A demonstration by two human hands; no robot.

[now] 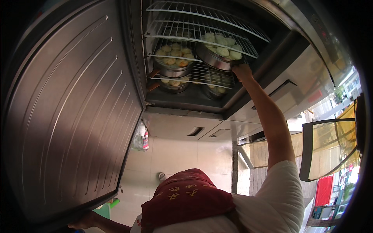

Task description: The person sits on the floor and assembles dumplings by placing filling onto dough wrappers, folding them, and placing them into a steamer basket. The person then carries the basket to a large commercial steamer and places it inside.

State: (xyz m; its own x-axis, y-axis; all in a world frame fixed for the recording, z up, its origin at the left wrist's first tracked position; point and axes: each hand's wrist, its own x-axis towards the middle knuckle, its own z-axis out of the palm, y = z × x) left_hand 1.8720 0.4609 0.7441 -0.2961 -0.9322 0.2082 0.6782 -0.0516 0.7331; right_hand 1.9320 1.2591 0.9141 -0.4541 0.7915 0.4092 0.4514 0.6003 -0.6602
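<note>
My right hand is closed at the near right side of a round metal pan, where its handle would be hidden in my fist. Pale pleated buns fill this pan, which tilts slightly on a white wire shelf inside an upright steel refrigerator. At lower left, my left hand grips the edge of the swung-out refrigerator door; its fingers are partly dark. Left of the held pan sits another pan of browned buns, with a wooden handle.
Lower down are two more bun pans, one at left and one at right. Wire shelves cross the cabinet. Below are closed cabinet doors and a tiled floor. A striped bag hangs behind the door.
</note>
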